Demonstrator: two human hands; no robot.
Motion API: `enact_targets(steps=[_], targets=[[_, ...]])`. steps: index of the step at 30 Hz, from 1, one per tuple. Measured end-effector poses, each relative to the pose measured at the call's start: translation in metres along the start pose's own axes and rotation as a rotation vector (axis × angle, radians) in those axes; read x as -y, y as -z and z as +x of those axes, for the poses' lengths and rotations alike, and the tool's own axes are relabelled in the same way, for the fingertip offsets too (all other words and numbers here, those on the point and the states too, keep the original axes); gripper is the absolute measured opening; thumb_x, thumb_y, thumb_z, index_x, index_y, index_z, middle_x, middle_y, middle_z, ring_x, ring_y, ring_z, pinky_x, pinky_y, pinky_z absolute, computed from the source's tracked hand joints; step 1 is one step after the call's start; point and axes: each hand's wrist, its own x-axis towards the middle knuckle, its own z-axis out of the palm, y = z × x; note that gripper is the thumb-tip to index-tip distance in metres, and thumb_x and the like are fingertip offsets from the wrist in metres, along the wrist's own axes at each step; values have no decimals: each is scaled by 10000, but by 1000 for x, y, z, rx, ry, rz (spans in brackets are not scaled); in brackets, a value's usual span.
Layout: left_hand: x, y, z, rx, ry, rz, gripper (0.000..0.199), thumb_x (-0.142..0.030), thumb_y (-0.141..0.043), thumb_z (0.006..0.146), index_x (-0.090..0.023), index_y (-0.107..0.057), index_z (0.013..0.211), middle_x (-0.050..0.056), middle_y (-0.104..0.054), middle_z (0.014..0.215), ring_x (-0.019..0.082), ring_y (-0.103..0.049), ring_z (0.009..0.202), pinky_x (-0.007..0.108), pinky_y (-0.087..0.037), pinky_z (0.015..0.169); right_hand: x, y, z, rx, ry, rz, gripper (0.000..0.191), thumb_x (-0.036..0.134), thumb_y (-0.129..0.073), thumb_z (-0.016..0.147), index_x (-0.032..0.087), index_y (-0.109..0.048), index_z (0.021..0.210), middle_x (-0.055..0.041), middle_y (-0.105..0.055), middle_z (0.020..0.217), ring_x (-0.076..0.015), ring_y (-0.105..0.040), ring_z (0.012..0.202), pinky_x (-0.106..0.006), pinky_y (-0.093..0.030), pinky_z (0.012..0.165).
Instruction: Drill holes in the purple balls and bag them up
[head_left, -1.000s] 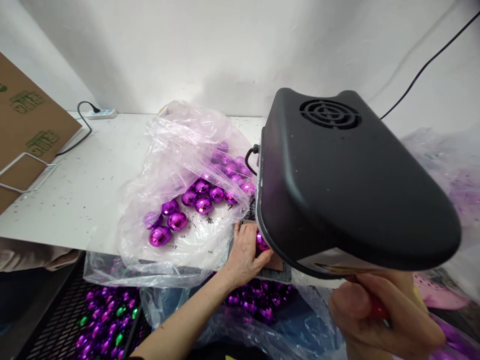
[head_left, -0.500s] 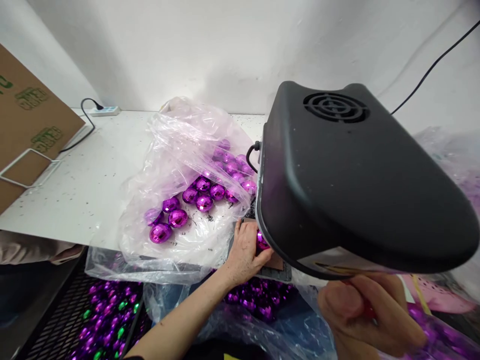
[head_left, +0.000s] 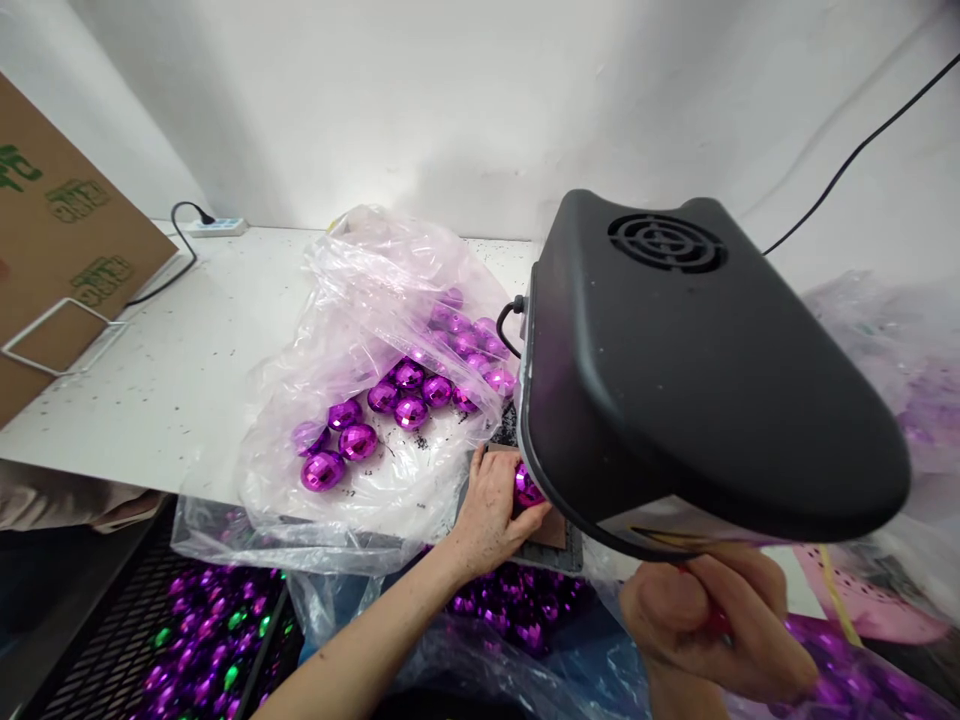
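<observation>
My left hand (head_left: 491, 505) is closed around a shiny purple faceted ball (head_left: 526, 486), thumb in front and fingers behind. Under the ball lies a brown board (head_left: 553, 532) on a dark metal plate (head_left: 574, 552). Above and to the right looms a black machine housing (head_left: 705, 400) with a round vent; it hides part of the ball and whatever tool works over it. Below the housing, at its right front, my right hand (head_left: 712, 620) is wrapped around a red handle (head_left: 721, 624), mostly hidden by the fingers.
Several purple balls (head_left: 358, 441) lie in a clear plastic bag (head_left: 300, 370) left of the plate. More balls (head_left: 517, 610) fill a blue-lined container below, and a black crate (head_left: 97, 640) holds purple and green ones. A pink basket (head_left: 862, 595) stands right; a cardboard box (head_left: 75, 250) leans left.
The view has shifted slightly, so the housing and right hand appear a little further left. Both hands keep their grips, and the purple ball stays on the board.
</observation>
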Motion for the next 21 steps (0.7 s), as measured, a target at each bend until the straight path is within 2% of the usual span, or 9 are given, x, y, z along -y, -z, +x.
enact_targets(steps=[5, 8, 11, 12, 14, 15, 17, 19, 21], targets=[[5, -6, 1, -40, -41, -21, 417, -370, -644, 858, -200, -574, 1232, 114, -659, 1144, 315, -575, 1159, 640, -209, 1221, -8, -3, -14, 71, 23, -31, 80, 105, -587, 817, 143, -614, 882, -45, -556, 756, -147, -554, 722, -337, -520, 692], [7, -7, 1, -14, -58, 0, 403, -355, -617, 881, -184, -562, 1241, 121, -646, 1170, 309, -558, 1167, 637, -175, 1227, -7, 5, -2, 138, 30, -9, 47, 131, -566, 821, 151, -604, 840, -42, -568, 747, -146, -555, 703, -345, -520, 709], [8, -8, 0, -18, -64, 26, 396, -335, -603, 894, -180, -558, 1256, 118, -641, 1172, 297, -556, 1163, 631, -169, 1225, -1, 12, 34, 259, 36, 38, 114, 218, -544, 868, 152, -596, 791, -29, -564, 693, -151, -572, 699, -350, -523, 750], [9, -8, 0, -23, -69, 37, 392, -327, -599, 898, -184, -558, 1260, 116, -641, 1171, 294, -556, 1164, 626, -168, 1226, 0, 10, 50, 251, 15, 23, 158, 239, -528, 891, 146, -606, 791, -25, -559, 676, -147, -577, 705, -333, -518, 752], [9, -8, 0, -32, -82, 57, 399, -310, -595, 904, -189, -547, 1281, 113, -639, 1175, 290, -556, 1170, 614, -171, 1226, 1, 2, 84, 94, -59, -89, 210, 223, -506, 924, 124, -632, 789, -10, -531, 647, -95, -530, 653, -238, -462, 673], [10, -9, 0, -38, -87, 64, 410, -301, -598, 903, -190, -537, 1293, 113, -639, 1179, 289, -556, 1174, 609, -175, 1226, 0, -5, 100, 58, -105, -169, 212, 210, -522, 929, 118, -645, 782, 0, -535, 654, -62, -498, 629, -195, -412, 630], [10, -10, 1, -47, -91, 69, 438, -293, -621, 894, -194, -521, 1309, 112, -638, 1192, 291, -553, 1186, 600, -187, 1222, -7, -18, 125, 94, -144, -193, 215, 227, -558, 934, 104, -644, 780, 23, -519, 652, -19, -426, 584, -154, -326, 565], [10, -12, 2, -52, -84, 68, 447, -302, -655, 880, -205, -521, 1296, 105, -640, 1203, 295, -551, 1198, 597, -196, 1219, -16, -26, 140, 141, -176, -169, 284, 290, -558, 958, 89, -630, 770, 37, -502, 629, -5, -402, 570, -145, -307, 561], [9, -13, 2, -49, -71, 54, 436, -336, -686, 876, -217, -529, 1265, 94, -645, 1196, 294, -560, 1193, 596, -200, 1216, -22, -30, 142, 143, -174, -170, 372, 373, -535, 972, 81, -631, 762, 43, -488, 601, -4, -401, 558, -155, -309, 562]])
